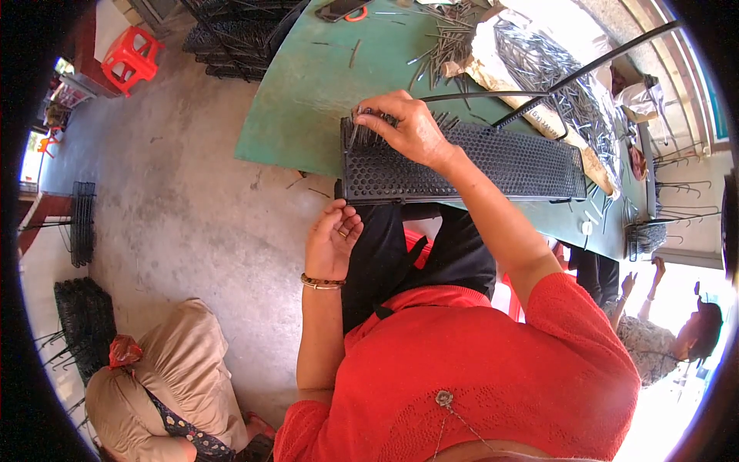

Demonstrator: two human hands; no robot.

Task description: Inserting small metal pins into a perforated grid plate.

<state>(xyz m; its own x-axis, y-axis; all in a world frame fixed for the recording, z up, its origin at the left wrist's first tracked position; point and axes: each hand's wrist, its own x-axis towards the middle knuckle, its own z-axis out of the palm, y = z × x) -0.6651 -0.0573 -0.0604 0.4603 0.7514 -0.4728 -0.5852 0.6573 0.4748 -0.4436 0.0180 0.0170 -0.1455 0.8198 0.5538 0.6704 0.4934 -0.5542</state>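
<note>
A long black perforated rack (493,171) with a grid of small round holes lies along the near edge of the green table (292,115), reaching over my lap. My left hand (332,240), palm up, is closed at the rack's near left corner, with thumb and forefinger pinching it and the other fingers curled. Above the rack's left end, my right hand (408,127) pinches thin dark metal rods. Several more rods stand upright in the holes beneath and beside that hand, partly hidden by it.
An opened paper sack (477,50) of loose metal rods lies across the table's right side, with a rod pile (454,35) beside it. A black bar (585,71) slants over the sack. A red stool (132,60) stands far left. Other people sit lower left and right.
</note>
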